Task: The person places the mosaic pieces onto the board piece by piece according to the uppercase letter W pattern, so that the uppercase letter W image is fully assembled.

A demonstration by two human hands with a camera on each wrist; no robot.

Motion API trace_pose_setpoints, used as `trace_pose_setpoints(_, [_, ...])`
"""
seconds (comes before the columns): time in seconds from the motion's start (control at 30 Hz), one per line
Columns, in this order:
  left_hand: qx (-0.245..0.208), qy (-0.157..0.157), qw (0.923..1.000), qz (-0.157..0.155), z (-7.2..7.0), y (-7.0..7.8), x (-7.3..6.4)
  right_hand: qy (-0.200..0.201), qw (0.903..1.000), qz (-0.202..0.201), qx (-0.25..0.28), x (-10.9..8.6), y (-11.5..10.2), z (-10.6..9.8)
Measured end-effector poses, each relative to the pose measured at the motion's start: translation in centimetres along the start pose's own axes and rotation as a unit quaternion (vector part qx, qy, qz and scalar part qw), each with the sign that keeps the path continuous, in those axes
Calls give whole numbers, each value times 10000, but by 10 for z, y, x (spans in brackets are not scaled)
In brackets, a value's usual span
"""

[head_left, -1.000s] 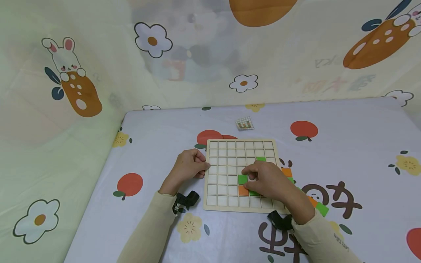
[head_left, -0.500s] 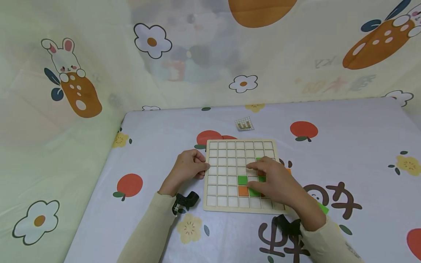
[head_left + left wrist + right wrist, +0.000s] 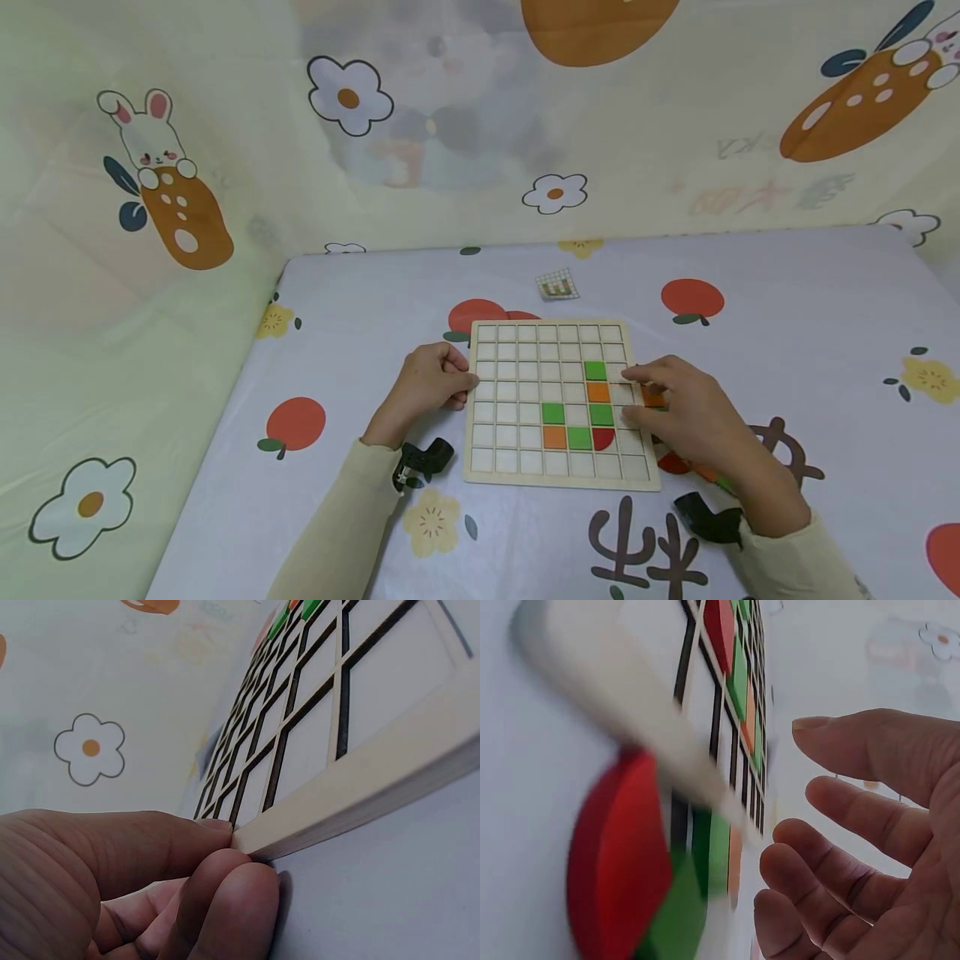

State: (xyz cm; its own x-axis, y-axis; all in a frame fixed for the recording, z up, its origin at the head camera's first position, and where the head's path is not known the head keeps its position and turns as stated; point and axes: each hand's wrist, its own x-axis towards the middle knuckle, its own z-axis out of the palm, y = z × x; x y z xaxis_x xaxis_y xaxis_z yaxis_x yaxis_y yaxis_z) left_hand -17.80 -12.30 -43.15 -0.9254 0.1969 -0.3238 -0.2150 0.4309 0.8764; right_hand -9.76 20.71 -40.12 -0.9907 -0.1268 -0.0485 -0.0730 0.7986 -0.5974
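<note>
From here I see the wooden grid board lying flat on the cloth-covered counter, the person's left hand pinching its left edge while the right hand hovers at its right edge, fingers parted and holding nothing. In the board's squares sit four green tiles, two orange tiles and a rounded red tile; loose coloured pieces lie just beside its right edge, partly hidden, and a small gridded card lies beyond its far edge.

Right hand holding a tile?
No, in the right wrist view the right hand has its thumb and fingers apart, with nothing between them.
</note>
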Motion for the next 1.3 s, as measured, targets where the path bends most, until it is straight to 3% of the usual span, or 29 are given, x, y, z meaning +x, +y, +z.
trace_pose_setpoints(0.4, [-110, -4, 9999, -13, -1, 1, -2, 23, 9997, 217, -109, -3, 27, -8])
trace_pose_setpoints(0.93, [-111, -66, 9999, 79, 0, 0, -1, -320, 9981, 520, -5, 2, 33, -8])
trace_pose_setpoints(1.3, [-146, -54, 9999, 71, 0, 0, -1, -797, 9914, 996, 287, 6, 35, -13])
